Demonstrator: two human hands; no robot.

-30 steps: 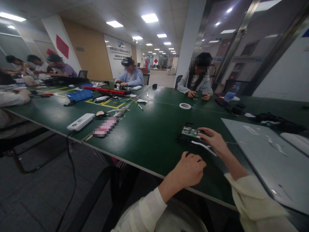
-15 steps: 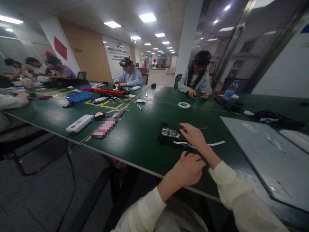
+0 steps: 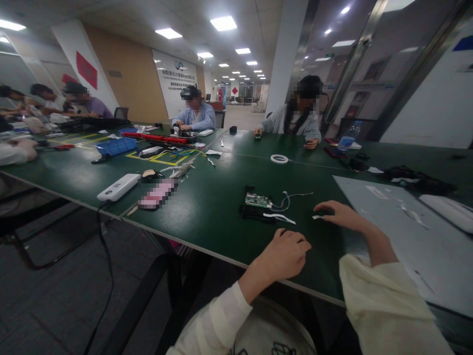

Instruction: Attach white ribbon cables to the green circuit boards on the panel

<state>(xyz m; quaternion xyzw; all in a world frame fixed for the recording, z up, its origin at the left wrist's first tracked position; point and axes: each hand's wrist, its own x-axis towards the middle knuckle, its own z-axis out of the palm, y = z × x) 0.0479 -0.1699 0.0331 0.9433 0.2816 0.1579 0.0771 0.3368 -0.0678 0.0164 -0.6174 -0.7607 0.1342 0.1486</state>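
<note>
A small green circuit board (image 3: 257,200) on a black base lies on the dark green table (image 3: 214,207), with thin white wires (image 3: 286,201) curling off its right side and a white strip (image 3: 279,216) in front of it. My left hand (image 3: 286,256) rests near the table's front edge as a loose fist, holding nothing that I can see. My right hand (image 3: 342,214) lies flat on the table to the right of the board, fingertips on a small white scrap (image 3: 317,217).
A large grey panel (image 3: 402,231) lies at the right. A white tape roll (image 3: 279,159) sits farther back. At the left are a white power strip (image 3: 118,187), a blue tray (image 3: 116,146) and loose tools. Several people sit around the table.
My right hand pushed the board to the left, then let it go and moved right onto the small white scrap. My left hand stayed in place.
</note>
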